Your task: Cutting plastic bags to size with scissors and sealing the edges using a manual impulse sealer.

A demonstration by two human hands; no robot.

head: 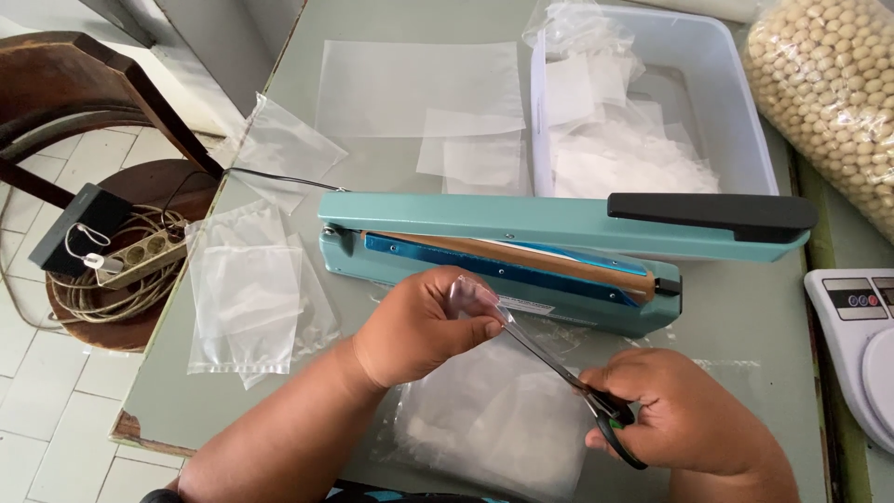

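My left hand pinches the top edge of a clear plastic bag holding white contents, just in front of a teal impulse heat sealer whose arm with the black handle is raised. My right hand grips scissors by their black handles. The blades point up-left and lie along the bag's edge right below my left fingers. The bag rests on the green-grey table near its front edge.
Loose clear bags lie at the table's left and behind the sealer. A translucent bin of filled bags stands at the back, a large sack of soybeans beside it, a white scale at right. A power strip rests on a stool.
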